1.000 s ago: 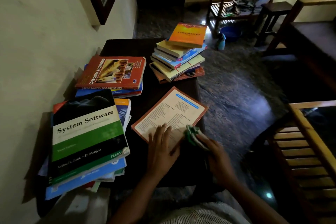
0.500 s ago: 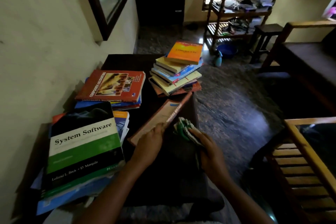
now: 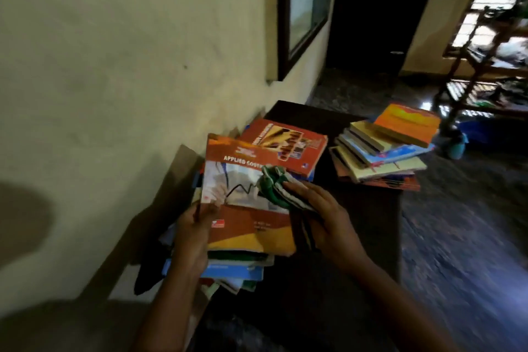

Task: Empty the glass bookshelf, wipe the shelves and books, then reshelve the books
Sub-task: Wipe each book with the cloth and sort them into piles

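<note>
A thin red and orange book (image 3: 245,208), front cover up, lies over the near left stack of books (image 3: 234,268) on a dark table (image 3: 357,208). My left hand (image 3: 193,234) grips the book's left edge. My right hand (image 3: 325,217) holds a green and white cloth (image 3: 275,184) against the cover's right side. A red accounting book (image 3: 288,146) tops the stack behind. Another stack with an orange book (image 3: 405,124) on top stands at the table's far right.
A cream wall runs along the left with a dark-framed glass cabinet (image 3: 303,8) above the table. A dark doorway (image 3: 377,8) is beyond. A wooden rack (image 3: 485,66) and a blue tub (image 3: 485,131) stand at the far right on the dark floor.
The thin book was flipped from back cover up on the table, raised on edge, and now lies front up over the near left stack. My right hand with the cloth followed it left.
</note>
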Demonstrator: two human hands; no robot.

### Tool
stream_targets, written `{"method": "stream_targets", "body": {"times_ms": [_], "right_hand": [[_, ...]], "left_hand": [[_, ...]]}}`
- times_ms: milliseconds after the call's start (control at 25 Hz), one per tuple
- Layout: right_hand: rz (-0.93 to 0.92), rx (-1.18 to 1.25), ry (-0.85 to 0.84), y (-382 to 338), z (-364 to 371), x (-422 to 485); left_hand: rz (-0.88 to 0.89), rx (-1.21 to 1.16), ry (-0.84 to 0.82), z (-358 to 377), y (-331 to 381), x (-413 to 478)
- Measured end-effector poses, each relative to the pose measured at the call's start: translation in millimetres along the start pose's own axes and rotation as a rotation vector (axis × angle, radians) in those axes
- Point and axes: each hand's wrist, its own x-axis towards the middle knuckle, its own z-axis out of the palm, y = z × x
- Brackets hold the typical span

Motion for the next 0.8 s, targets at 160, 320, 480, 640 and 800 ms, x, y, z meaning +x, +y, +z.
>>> {"method": "stream_targets", "body": {"times_ms": [160, 320, 480, 640, 800], "right_hand": [[-0.024, 0.070, -0.128, 3, 33, 14], [0.003, 0.188, -0.179, 14, 39, 11], [0.063, 0.264, -0.093, 32, 20, 5], [0.140, 0.322, 0.058, 62, -21, 4], [0.195, 0.377, 0.122, 103, -70, 5]], "left_hand": [[0.188, 0.640, 0.190, -20, -25, 10], [0.328, 1.067, 0.240, -26, -25, -4], [0.723, 0.661, 0.055, 10, -37, -40], [0.126, -0.020, -0.188, 99, -23, -40], [-0.521, -0.494, -0.224, 184, -24, 15]]}}
